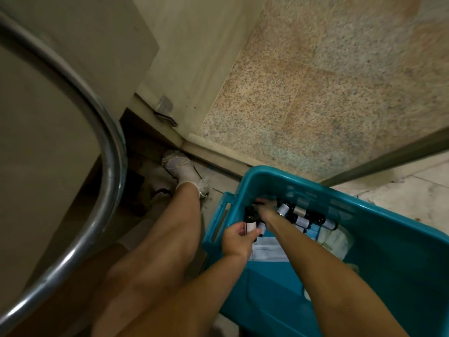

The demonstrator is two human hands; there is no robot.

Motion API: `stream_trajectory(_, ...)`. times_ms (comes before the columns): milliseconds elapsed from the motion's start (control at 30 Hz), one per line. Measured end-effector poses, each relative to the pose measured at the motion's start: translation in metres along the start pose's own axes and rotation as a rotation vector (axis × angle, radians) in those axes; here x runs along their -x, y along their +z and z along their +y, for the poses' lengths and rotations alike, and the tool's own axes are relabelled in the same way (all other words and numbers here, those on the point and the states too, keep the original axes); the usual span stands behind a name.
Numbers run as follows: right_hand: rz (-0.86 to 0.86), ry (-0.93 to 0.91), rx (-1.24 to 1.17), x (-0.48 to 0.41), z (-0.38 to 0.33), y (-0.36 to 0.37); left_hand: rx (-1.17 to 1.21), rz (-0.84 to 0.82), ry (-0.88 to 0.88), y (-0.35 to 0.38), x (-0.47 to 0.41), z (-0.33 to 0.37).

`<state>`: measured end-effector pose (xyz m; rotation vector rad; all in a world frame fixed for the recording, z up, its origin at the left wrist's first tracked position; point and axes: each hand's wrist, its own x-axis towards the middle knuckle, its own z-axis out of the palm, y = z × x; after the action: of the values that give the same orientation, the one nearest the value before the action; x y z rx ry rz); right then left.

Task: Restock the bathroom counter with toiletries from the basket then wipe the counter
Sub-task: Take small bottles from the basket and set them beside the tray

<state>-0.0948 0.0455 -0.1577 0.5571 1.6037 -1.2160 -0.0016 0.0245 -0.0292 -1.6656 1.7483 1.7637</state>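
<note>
A teal plastic basket [379,239] sits on the floor at the lower right. Several small dark bottles with white labels [306,216] lie inside it, beside white packets [267,249]. My left hand [239,239] is inside the basket's near left corner and grips one dark bottle [250,221] upright by its labelled body. My right hand [266,210] reaches deeper among the lying bottles; its fingers are blurred and partly hidden, so its hold is unclear.
A curved metal rail [107,152] and a grey surface fill the left. My leg and white shoe [184,171] stand left of the basket. A speckled stone wall [328,93] rises behind it, with pale floor tiles [413,190] at the right.
</note>
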Motion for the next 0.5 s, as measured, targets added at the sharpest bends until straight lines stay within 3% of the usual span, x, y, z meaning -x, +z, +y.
stream_trajectory(200, -0.023, 0.169, -0.231, 0.01, 0.002, 0.006, 0.011, 0.028, -0.062, -0.001, 0.002, 0.001)
stream_trajectory(333, 0.059, 0.317, -0.277, 0.02, 0.025, 0.001, 0.032, 0.046, -0.1, -0.002, 0.003, 0.007)
stream_trajectory(500, -0.068, 0.364, -0.547, 0.054, 0.047, -0.014, 0.01, 0.013, -0.11, -0.001, 0.007, 0.008)
